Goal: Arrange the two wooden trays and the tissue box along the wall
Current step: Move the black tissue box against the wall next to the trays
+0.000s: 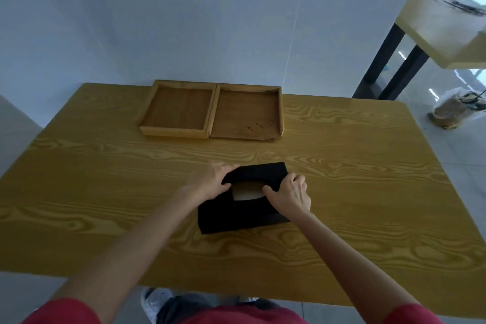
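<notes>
Head view: I am gripping the black tissue box with left hand and right hand; two wooden trays are waiting beyond my hands against the wall. Next, I judge, carrying it beside them.

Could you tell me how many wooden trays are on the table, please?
2. The left wooden tray and the right wooden tray sit side by side, touching, at the table's far edge by the wall; none appears hidden.

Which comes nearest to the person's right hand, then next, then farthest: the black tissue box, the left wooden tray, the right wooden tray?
1. Black tissue box: under the right hand, gripped.
2. Right wooden tray: ahead, by the wall.
3. Left wooden tray: ahead-left, touching the other tray.
</notes>
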